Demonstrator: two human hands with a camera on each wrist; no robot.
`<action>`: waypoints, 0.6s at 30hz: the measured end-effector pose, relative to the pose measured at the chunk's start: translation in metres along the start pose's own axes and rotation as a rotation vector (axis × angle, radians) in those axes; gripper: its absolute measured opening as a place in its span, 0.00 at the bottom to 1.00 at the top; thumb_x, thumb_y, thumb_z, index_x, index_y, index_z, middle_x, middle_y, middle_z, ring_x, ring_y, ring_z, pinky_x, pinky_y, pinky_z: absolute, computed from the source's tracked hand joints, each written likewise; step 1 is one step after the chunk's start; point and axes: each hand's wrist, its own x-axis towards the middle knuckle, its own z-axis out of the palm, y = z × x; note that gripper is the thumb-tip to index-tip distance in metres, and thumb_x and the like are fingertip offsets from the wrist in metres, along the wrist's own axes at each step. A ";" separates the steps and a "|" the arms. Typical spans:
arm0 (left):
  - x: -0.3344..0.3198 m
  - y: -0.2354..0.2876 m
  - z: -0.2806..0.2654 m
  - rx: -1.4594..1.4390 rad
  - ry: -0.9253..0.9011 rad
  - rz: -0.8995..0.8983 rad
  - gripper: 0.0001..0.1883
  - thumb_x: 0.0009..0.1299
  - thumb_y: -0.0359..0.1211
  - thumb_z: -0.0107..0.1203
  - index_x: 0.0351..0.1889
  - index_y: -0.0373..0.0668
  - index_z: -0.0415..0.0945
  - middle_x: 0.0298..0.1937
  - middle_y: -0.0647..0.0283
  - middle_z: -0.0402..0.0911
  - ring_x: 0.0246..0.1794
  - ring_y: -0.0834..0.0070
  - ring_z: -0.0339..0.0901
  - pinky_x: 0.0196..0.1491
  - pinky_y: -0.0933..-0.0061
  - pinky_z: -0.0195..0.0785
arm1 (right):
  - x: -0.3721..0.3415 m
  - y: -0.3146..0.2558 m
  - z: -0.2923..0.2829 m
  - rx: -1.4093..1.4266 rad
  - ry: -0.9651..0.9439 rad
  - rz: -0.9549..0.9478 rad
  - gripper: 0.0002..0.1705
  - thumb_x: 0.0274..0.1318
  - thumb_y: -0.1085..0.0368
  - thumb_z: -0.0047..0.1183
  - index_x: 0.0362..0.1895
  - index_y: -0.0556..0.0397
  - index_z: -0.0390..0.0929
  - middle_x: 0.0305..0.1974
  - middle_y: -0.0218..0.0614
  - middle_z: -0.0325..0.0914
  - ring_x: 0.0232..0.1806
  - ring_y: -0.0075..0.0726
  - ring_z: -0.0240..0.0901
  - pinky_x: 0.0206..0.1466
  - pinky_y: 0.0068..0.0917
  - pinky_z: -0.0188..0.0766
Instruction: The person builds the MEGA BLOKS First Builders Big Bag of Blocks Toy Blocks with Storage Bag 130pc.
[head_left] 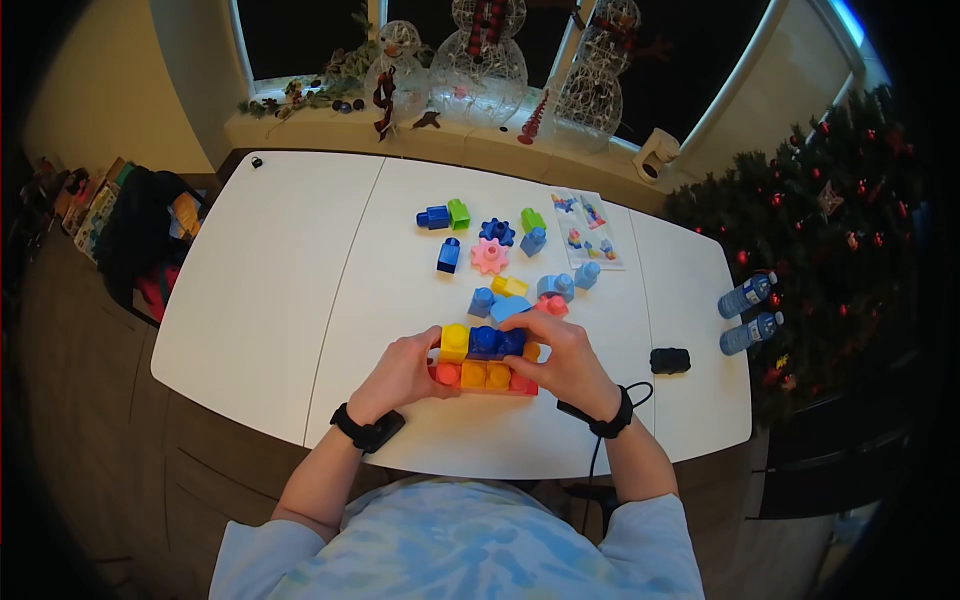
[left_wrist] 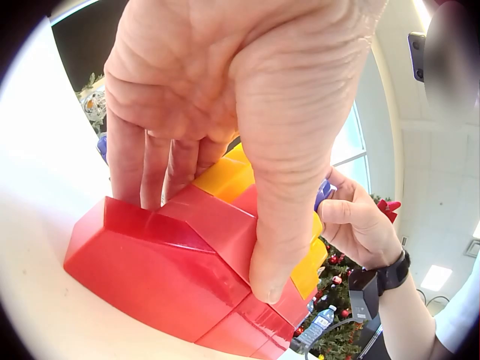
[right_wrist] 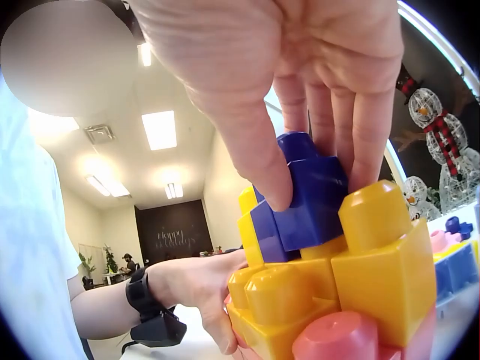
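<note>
A built-up stack of toy building blocks sits on the table in front of the person: red blocks (left_wrist: 150, 262) below, yellow blocks (right_wrist: 390, 277) above and dark blue blocks (right_wrist: 311, 206) on top. The left hand (head_left: 400, 372) holds the stack's left end, its thumb on one side of the red and yellow blocks and its fingers on the other. From above, the right hand (head_left: 565, 358) pinches a dark blue block between thumb and fingers. That block stands among yellow ones, its lower edge right at their tops. A pink-red knob (right_wrist: 335, 337) shows at the near end.
Beyond the stack lie loose blocks, among them a pink gear-shaped piece (head_left: 490, 256), a dark blue gear-shaped piece (head_left: 497, 232) and light blue blocks (head_left: 556, 287). A picture sheet (head_left: 600, 245) is behind them. To the right are a black case (head_left: 670, 361) and two water bottles (head_left: 750, 334).
</note>
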 end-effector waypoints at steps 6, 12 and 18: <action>0.000 0.005 -0.003 0.004 -0.013 -0.012 0.36 0.48 0.37 0.81 0.56 0.40 0.78 0.47 0.49 0.88 0.47 0.48 0.85 0.53 0.57 0.80 | -0.003 -0.003 0.003 -0.034 -0.020 0.064 0.23 0.52 0.77 0.68 0.53 0.53 0.79 0.46 0.42 0.84 0.49 0.49 0.86 0.54 0.34 0.83; 0.000 0.008 -0.003 0.011 -0.020 -0.022 0.36 0.49 0.37 0.81 0.56 0.40 0.78 0.47 0.49 0.88 0.47 0.48 0.86 0.52 0.57 0.80 | 0.000 -0.001 0.001 -0.035 -0.037 0.032 0.23 0.52 0.77 0.68 0.53 0.52 0.78 0.45 0.42 0.84 0.45 0.49 0.86 0.49 0.36 0.83; 0.000 0.005 -0.002 0.007 -0.010 0.001 0.36 0.49 0.37 0.81 0.57 0.40 0.78 0.47 0.49 0.88 0.46 0.49 0.86 0.51 0.57 0.80 | 0.000 0.001 0.001 -0.033 -0.056 0.041 0.23 0.53 0.75 0.69 0.53 0.53 0.76 0.45 0.43 0.83 0.46 0.49 0.85 0.48 0.35 0.82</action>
